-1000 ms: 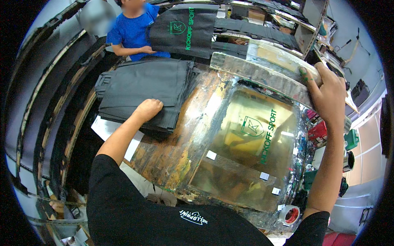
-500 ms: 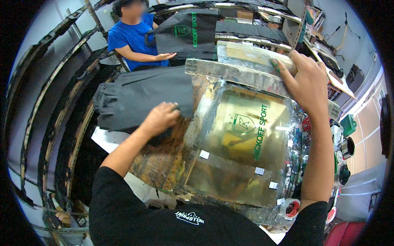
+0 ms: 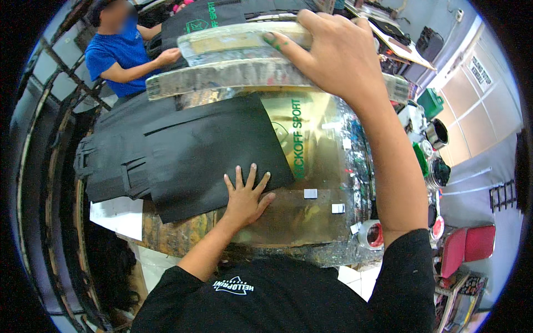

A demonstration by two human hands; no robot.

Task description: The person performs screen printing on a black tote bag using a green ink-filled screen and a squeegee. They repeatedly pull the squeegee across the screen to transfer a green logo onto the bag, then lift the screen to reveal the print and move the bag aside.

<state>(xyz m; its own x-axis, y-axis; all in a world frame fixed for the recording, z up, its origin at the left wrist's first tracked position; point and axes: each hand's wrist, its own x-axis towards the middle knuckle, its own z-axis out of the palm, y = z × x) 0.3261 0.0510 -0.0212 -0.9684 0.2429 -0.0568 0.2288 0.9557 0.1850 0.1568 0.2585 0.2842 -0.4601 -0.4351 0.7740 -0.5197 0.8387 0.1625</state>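
My left hand (image 3: 246, 197) lies with fingers spread on the near right edge of a flat black fabric bag (image 3: 211, 150). The bag covers the left part of a shiny yellowish printing board (image 3: 311, 133), which shows a green print. Several more black bags (image 3: 111, 161) lie under it at the left. Across the far side, my right hand (image 3: 338, 61) grips a long pale squeegee (image 3: 239, 41), thumb on its near face and fingers over its top. Green stains mark the thumb. Just below the squeegee runs the thick wooden edge of a printing frame (image 3: 222, 79).
A person in a blue shirt (image 3: 116, 58) stands at the far left beside a printed black bag (image 3: 194, 19). Tape rolls (image 3: 371, 234) and cans (image 3: 437, 132) line the right side. Drying racks (image 3: 50, 194) stand left; a red chair (image 3: 466, 250) is lower right.
My left hand has opened and moved right, and a black bag now lies over part of the printing board. My right hand keeps its grip. The whole view has shifted.
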